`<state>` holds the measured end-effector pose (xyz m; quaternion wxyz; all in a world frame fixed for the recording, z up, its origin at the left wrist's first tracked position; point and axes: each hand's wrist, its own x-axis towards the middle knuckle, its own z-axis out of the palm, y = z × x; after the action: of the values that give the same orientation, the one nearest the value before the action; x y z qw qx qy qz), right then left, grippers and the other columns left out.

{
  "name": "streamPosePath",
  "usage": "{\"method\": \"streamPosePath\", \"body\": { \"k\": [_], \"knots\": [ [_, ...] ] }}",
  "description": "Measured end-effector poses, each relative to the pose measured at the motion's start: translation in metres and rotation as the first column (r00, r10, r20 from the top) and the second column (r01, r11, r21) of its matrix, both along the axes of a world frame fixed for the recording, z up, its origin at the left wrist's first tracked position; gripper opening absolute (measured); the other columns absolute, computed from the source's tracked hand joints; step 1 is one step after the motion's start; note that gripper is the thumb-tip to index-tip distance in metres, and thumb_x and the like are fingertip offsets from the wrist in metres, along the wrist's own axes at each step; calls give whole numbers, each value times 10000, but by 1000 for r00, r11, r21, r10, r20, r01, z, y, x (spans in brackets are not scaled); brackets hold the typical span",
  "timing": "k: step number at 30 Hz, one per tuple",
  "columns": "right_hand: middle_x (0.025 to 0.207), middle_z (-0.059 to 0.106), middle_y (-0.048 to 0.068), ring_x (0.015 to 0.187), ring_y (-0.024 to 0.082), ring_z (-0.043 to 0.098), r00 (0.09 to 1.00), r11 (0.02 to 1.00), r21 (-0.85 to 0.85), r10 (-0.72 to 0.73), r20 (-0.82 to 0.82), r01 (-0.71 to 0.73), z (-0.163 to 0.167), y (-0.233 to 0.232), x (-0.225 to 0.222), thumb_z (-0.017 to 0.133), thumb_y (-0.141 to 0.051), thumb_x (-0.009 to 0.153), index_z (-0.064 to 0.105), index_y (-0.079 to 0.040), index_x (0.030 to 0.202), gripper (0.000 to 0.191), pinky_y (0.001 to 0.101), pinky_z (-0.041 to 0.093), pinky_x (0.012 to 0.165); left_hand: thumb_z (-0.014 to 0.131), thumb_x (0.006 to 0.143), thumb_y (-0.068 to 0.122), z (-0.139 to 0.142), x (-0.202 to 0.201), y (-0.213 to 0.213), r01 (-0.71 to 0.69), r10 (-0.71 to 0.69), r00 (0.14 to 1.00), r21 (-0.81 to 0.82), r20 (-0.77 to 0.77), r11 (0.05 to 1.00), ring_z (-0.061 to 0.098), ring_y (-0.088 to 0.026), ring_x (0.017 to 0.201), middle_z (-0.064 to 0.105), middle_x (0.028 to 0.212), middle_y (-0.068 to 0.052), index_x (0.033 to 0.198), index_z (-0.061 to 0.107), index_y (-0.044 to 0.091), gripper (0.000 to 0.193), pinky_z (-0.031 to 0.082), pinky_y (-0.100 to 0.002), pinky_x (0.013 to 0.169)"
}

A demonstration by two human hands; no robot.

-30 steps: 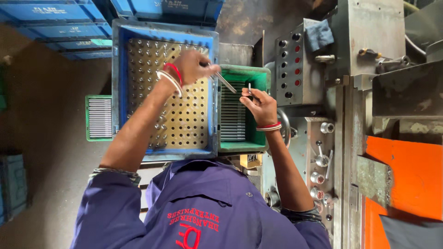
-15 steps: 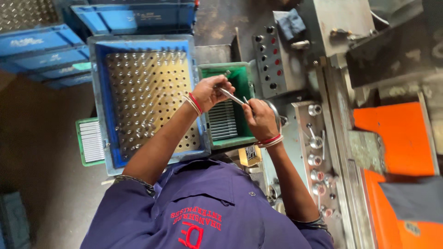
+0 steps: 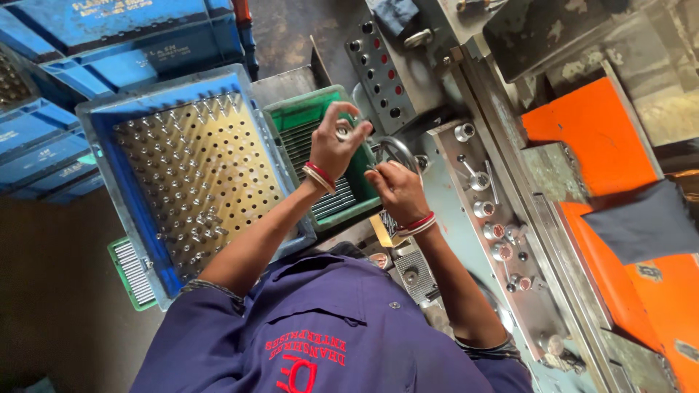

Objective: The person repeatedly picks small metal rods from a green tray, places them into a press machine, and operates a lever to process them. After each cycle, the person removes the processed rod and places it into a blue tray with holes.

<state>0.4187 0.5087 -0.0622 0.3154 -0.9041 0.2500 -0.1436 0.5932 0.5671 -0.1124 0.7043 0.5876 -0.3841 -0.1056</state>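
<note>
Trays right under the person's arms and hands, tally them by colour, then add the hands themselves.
Green tray: 1
Blue tray: 1
Hands: 2, the left hand pinching a small metal piece and the right hand
Total: 4

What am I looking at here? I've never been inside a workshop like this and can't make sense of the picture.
The picture comes from a camera worn on a worker's head, looking down at their own arms and purple shirt. The left hand is raised with its fingers pinched on a small metal part; the right hand is closed beside it, and what it grips is too small to tell. Below the hands sits a green tray of thin metal rods laid in rows. Left of it a blue crate holds a perforated plate with small pins standing in its holes. On the right is a grey machine with a button panel and an orange cover.
</note>
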Motion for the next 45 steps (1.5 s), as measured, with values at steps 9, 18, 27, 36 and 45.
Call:
{"method": "streamPosePath", "body": {
  "k": [9,18,27,36,45],
  "knots": [
    [927,617,114,953,294,612,968,959,-206,220,121,-192,25,-4,-28,683,-97,975,699,-12,1002,91,414,491,922,700,998,320,9,-4,21,270,-257,963,276,-85,922,445,-38,493,542,525,22,769,740,34,368,321,-264,445],
    [1016,644,106,1104,292,641,951,692,-684,309,-10,-232,34,9,-29,741,-110,910,715,-14,1066,185,527,363,1230,717,960,338,8,-2,27,702,-410,580,178,-704,689,390,-24,420,523,570,23,799,682,-7,382,256,-230,353],
    [577,618,72,492,205,575,992,998,-31,47,-121,-51,33,34,-36,733,-277,910,706,-55,649,344,359,407,503,746,931,306,18,-27,41,675,-437,649,206,-623,708,455,-47,439,572,558,14,777,729,-10,352,282,-241,379],
    [461,392,-6,452,33,333,977,910,413,-65,205,-26,26,46,-44,757,-175,895,525,-13,494,491,312,228,414,713,979,232,37,-37,38,553,-536,825,59,-180,831,496,0,588,589,613,40,817,758,-17,301,380,-229,500],
    [553,475,-22,531,51,392,716,890,-42,-337,611,455,-41,9,-139,738,-154,928,688,25,734,269,299,302,485,680,1028,334,-17,10,-4,343,-424,-9,-401,-906,849,369,-73,471,418,599,78,910,566,175,229,338,-262,447]
  ]
}}
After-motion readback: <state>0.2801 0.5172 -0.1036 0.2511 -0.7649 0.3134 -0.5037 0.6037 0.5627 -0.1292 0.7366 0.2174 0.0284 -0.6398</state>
